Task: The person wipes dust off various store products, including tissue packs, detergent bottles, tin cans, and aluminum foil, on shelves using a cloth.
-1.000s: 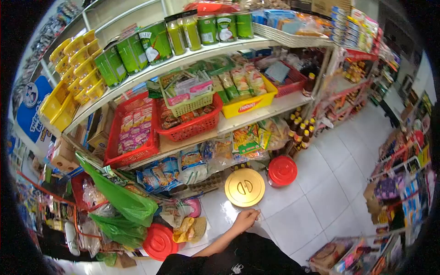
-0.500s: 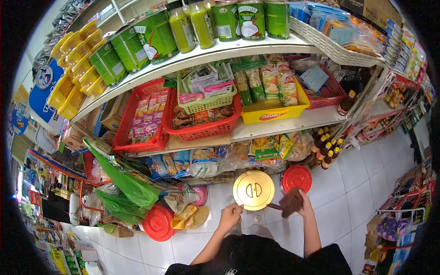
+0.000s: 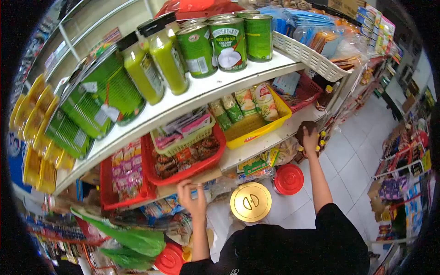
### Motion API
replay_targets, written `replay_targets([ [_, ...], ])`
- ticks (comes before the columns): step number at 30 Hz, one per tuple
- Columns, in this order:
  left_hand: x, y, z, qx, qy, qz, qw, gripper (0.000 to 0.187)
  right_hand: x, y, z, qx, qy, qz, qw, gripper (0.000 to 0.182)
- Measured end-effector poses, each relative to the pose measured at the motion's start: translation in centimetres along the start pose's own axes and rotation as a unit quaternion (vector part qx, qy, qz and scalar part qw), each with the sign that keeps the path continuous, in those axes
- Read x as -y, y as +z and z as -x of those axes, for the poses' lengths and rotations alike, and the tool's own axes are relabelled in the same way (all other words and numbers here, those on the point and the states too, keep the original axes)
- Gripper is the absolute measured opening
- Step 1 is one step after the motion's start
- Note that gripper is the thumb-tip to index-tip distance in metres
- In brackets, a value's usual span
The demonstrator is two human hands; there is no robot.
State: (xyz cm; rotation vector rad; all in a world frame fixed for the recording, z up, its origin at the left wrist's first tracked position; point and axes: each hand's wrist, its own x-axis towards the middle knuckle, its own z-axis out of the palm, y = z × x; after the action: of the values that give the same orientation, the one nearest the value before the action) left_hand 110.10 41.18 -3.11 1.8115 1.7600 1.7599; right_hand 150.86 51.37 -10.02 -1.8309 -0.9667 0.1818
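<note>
My right hand (image 3: 310, 141) is stretched out to the right at the lower shelf's end, closed on a bunched brown cloth (image 3: 304, 130). The cloth is at the shelf edge, just above several dark bottles with yellow caps (image 3: 322, 136). My left hand (image 3: 192, 200) is raised in front of the lower shelf, below the red basket (image 3: 188, 170) of packets. Its fingers are apart and nothing shows in them. Between my arms, close to my body, a round gold lid (image 3: 250, 202) tops a container.
Green cans (image 3: 228, 43) and green bottles (image 3: 168, 59) line the upper shelf (image 3: 201, 91). A yellow basket (image 3: 238, 134) of packets stands on the lower shelf. Red lids (image 3: 288, 179) and a green plastic bag (image 3: 133, 238) are lower down; tiled floor (image 3: 339, 183) lies at right.
My right hand has moved up and right with the brown cloth to the shelf end. My left hand has risen leftward and its fingers have spread. The view has shifted closer to the shelves.
</note>
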Motion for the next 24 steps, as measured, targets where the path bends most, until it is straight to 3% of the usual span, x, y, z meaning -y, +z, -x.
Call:
replay_targets([
  [3, 2.5, 0.4, -3.8, -0.015, 0.118, -0.093, 0.989, 0.012, 0.8, 4.5, 3.3, 0.048, -0.086, 0.170, 0.980, 0.029],
  [4, 3.2, 0.8, -4.5, 0.008, 0.104, -0.124, 0.987, 0.011, 2.3, 6.3, 5.2, 0.043, -0.233, 0.237, 0.942, 0.024],
  [5, 3.7, 1.1, -4.8, 0.031, 0.091, -0.157, 0.983, 0.011, 4.4, 7.4, 7.6, 0.103, -0.312, 0.245, 0.912, 0.021],
  [6, 4.3, 1.5, -4.7, 0.007, 0.110, -0.179, 0.978, 0.011, 6.6, 8.2, 10.5, 0.182, -0.315, 0.256, 0.896, 0.022],
  [7, 5.1, 2.1, -4.4, -0.017, 0.126, -0.201, 0.971, 0.011, 7.5, 9.0, 12.7, 0.228, -0.362, 0.208, 0.880, 0.023],
  [9, 5.6, 2.7, -4.0, -0.038, 0.144, -0.224, 0.963, 0.011, 9.4, 9.7, 15.4, 0.213, -0.497, 0.066, 0.838, 0.015],
  [12, 5.9, 2.5, -3.9, -0.025, 0.146, -0.242, 0.959, 0.012, 9.1, 9.6, 14.5, 0.202, -0.502, 0.072, 0.838, 0.017],
  [16, 5.4, 2.5, -4.1, -0.042, 0.166, -0.208, 0.963, 0.019, 5.2, 6.9, 8.1, 0.203, -0.365, 0.253, 0.873, 0.022],
  [18, 5.3, 2.5, -4.3, -0.044, 0.182, -0.195, 0.963, 0.020, 1.9, 4.7, 3.5, 0.090, -0.365, 0.286, 0.881, 0.030],
  [19, 5.5, 2.5, -4.3, -0.039, 0.177, -0.217, 0.959, 0.018, 0.5, 3.4, 1.3, 0.118, -0.285, 0.299, 0.903, 0.029],
  [20, 6.0, 2.3, -3.9, -0.034, 0.178, -0.232, 0.956, 0.016, -0.3, 1.9, -0.8, 0.118, -0.256, 0.353, 0.892, 0.025],
  [22, 7.0, 2.4, -3.2, -0.036, 0.180, -0.265, 0.947, 0.015, -2.3, 0.4, -4.3, 0.023, -0.249, 0.331, 0.910, 0.022],
  [23, 7.4, 2.6, -2.9, -0.042, 0.180, -0.288, 0.940, 0.017, -3.1, 0.0, -5.1, 0.032, -0.188, 0.333, 0.923, 0.023],
  [24, 6.4, 2.3, -3.0, 0.002, 0.125, -0.314, 0.941, 0.017, -3.0, -0.1, -6.2, 0.039, -0.126, 0.330, 0.935, 0.024],
])
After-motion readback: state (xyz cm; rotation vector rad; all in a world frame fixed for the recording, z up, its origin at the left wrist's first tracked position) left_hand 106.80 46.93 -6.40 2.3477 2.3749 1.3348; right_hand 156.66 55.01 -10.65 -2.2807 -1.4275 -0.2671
